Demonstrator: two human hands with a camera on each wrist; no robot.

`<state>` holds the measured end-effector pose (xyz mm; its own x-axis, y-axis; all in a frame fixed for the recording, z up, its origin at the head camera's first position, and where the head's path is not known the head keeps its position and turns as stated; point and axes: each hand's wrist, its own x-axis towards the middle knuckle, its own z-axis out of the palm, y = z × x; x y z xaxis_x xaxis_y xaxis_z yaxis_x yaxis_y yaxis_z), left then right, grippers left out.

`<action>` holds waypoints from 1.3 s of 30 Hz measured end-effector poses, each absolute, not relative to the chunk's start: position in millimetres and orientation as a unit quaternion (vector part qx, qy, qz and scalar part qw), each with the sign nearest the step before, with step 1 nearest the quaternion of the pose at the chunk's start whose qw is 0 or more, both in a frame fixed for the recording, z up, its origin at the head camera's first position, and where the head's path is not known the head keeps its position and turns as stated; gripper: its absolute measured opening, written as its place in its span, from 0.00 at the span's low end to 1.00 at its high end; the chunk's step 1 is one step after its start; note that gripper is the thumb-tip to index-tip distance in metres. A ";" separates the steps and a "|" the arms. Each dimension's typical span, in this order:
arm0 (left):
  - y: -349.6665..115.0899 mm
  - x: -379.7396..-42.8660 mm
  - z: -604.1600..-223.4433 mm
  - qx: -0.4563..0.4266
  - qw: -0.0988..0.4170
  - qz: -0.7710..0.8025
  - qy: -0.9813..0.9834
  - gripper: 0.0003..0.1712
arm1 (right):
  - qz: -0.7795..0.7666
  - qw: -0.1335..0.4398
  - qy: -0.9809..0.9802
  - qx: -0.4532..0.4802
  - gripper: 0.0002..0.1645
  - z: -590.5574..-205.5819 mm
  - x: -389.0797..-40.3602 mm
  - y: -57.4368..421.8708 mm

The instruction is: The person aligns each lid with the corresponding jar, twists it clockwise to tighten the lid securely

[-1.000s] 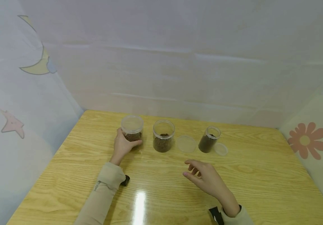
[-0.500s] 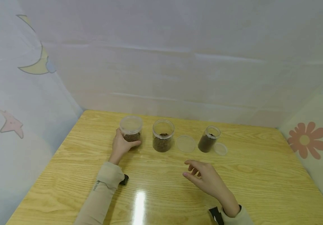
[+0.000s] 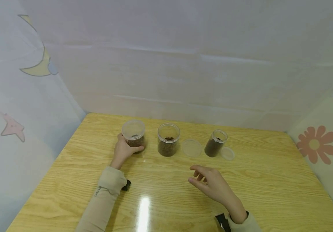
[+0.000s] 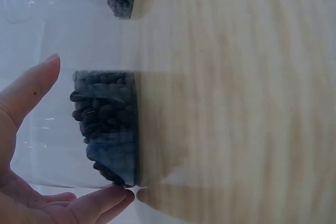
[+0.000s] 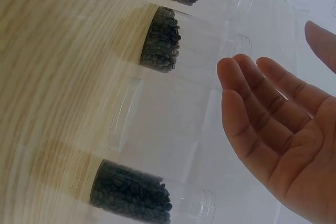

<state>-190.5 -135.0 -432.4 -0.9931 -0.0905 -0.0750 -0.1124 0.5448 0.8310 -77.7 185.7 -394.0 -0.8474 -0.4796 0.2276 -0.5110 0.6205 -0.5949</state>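
Observation:
My left hand (image 3: 123, 150) holds the leftmost clear jar (image 3: 134, 130) low on its side, thumb along the front and fingers round the left. In the left wrist view the dark beans (image 4: 107, 124) inside slope to one side, and the jar's base is at the tabletop. A clear lid (image 3: 133, 128) appears to cover its mouth. Just right of it stands a wide jar (image 3: 168, 130) without a lid, partly filled with dark beans. My right hand (image 3: 211, 183) hovers over the table with fingers loosely bent, holding nothing; its palm (image 5: 310, 166) shows in the right wrist view.
A large clear lid (image 3: 192, 148) lies flat beside the middle jar. Further right are a slim open jar (image 3: 214, 146) of dark beans and a small lid (image 3: 227, 153). The wooden table (image 3: 256, 190) meets a pale cloth backdrop (image 3: 184, 64) behind the jars.
The left hand has shifted the leftmost jar slightly to the left, away from the middle jar. My right hand has stayed in place.

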 end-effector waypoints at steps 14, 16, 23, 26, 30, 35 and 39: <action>-146.4 -170.3 -424.6 -0.052 0.035 0.427 0.902 0.51 | 0.337 0.014 -0.904 0.261 0.21 -398.2 -77.6 186.2; -147.9 -165.8 -425.5 -0.048 0.027 0.422 0.905 0.46 | 0.336 0.014 -0.906 0.258 0.21 -399.0 -77.6 187.0; -147.4 -148.9 -423.5 -0.015 -0.006 0.431 0.902 0.26 | 0.338 0.018 -0.911 0.236 0.19 -399.7 -76.9 187.8; -146.4 -143.3 -422.1 -0.007 -0.015 0.434 0.901 0.21 | 0.342 0.026 -0.909 0.236 0.17 -399.2 -77.0 187.7; -143.4 -136.9 -419.7 0.000 -0.025 0.446 0.894 0.17 | 0.343 0.032 -0.908 0.238 0.12 -398.1 -77.4 188.0; -138.3 -130.1 -418.9 0.026 -0.038 0.474 0.879 0.14 | 0.344 0.032 -0.909 0.235 0.08 -396.6 -76.8 189.5; -134.1 -125.9 -421.1 0.057 -0.035 0.487 0.871 0.13 | 0.347 0.033 -0.907 0.236 0.08 -398.0 -76.1 191.2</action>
